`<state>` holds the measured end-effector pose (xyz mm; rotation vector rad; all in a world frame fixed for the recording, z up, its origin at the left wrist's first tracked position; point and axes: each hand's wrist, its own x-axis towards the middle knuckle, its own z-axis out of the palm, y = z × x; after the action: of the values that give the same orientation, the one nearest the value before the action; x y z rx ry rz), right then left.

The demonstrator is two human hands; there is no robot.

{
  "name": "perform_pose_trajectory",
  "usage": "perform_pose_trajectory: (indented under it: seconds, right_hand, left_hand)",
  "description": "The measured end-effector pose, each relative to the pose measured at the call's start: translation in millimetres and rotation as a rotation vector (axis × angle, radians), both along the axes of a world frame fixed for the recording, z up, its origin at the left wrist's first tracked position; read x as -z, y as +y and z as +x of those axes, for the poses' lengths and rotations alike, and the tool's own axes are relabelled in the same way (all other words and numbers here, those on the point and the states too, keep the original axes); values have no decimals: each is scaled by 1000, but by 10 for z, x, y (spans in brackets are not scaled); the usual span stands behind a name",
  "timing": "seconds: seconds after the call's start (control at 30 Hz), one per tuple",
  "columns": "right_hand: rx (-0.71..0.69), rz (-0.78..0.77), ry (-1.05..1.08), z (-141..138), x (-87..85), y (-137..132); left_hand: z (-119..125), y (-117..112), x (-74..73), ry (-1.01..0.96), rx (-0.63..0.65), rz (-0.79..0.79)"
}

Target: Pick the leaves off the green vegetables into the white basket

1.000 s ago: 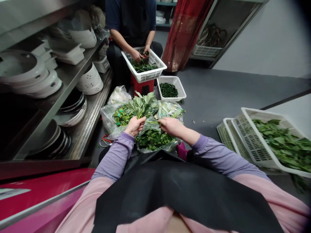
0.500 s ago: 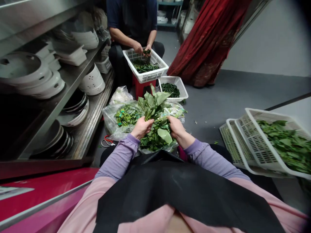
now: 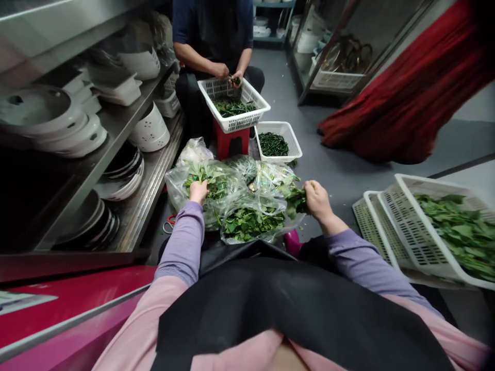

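Note:
My left hand (image 3: 198,191) is closed around stems of leafy greens (image 3: 205,173), over the clear plastic bag (image 3: 174,189) on the left. Out to the right, my right hand (image 3: 317,201) grips a drooping bunch of greens (image 3: 296,200). Between my hands lies an open plastic bag (image 3: 228,238) with loose green leaves (image 3: 253,222) in it. Behind it are more plastic-wrapped greens (image 3: 270,176). Red-handled scissors (image 3: 169,223) rest on the floor beside the left bag, partly covered by my sleeve.
Opposite me sits a person (image 3: 212,31), hands over a white basket (image 3: 236,122) on a red stool (image 3: 232,143). A basket of long green pods (image 3: 274,144) stands beside it. Stacked white baskets (image 3: 419,232) hold leaves at right. Metal shelves (image 3: 127,216) with dishes line the left; a red curtain (image 3: 386,113) hangs right.
My hands have moved apart, each with greens: the left over the left bag, the right outward to the right. The curtain has swung to the right, uncovering a rack behind it.

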<state>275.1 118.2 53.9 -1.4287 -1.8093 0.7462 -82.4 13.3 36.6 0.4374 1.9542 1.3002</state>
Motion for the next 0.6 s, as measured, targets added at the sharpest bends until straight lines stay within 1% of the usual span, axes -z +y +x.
perform_pose_trajectory:
  seconds: [0.07, 0.13, 0.2, 0.27, 0.33, 0.4, 0.47, 0.53, 0.6]
  right_hand:
    - [-10, -105, 122, -47, 11, -156]
    - [-14, -179, 227, -85, 27, -273]
    - [-42, -193, 254, -101, 14, -348]
    - [-104, -150, 215, -118, -50, -406]
    - [-190, -27, 118, -165, -159, -468]
    - [-304, 173, -14, -262, -285, -537]
    - [-457, 375, -155, -405, -401, -603]
    - [-596, 531, -294, -571, -482, -654]
    - [-673, 654, -427, -729, -520, -680]
  left_hand:
    - [-29, 23, 22, 36, -59, -20]
    - [-48, 27, -1, 33, -90, -9]
    - [-52, 21, -53, 14, -94, 10]
    - [-22, 5, -117, -23, -67, 38]
    - [61, -23, -184, -149, 27, 130]
    - [203, -60, -243, -334, 174, 254]
    - [390, -102, -290, -472, 309, 336]
    - [587, -144, -326, -475, 392, 348]
    - [759, -184, -358, -399, 451, 337]
